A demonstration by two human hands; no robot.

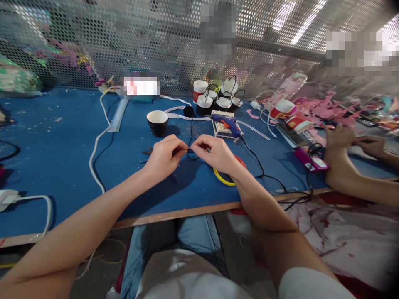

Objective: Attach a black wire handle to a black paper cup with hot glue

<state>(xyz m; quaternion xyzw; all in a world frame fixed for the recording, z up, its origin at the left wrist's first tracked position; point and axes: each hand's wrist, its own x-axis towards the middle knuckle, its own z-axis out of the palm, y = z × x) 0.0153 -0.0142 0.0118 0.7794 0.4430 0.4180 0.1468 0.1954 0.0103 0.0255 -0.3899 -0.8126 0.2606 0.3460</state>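
Note:
Both my left hand [165, 157] and my right hand [216, 151] pinch a thin black cord [192, 129] just above the table, fingertips nearly meeting. The cord runs up toward a small round black bundle [188, 111], and a loop of it hangs below my fingers. Behind my left hand an upright cup [157, 124] has a black-wrapped outside and a white inside. Scissors [147, 151], partly hidden, lie beside that hand. Under my right wrist is a ring of yellow and red tape [225, 178]. The exact point where the fingers grip is too small to make out.
A blue glue gun [229, 123] rests on a stick rack [218, 133], its black cable trailing right. Several black-wrapped cups with cord handles [205, 104] stand behind. A white cable [93, 155] crosses the blue table [71, 137] at left. At right are a co-worker's hands [339, 137].

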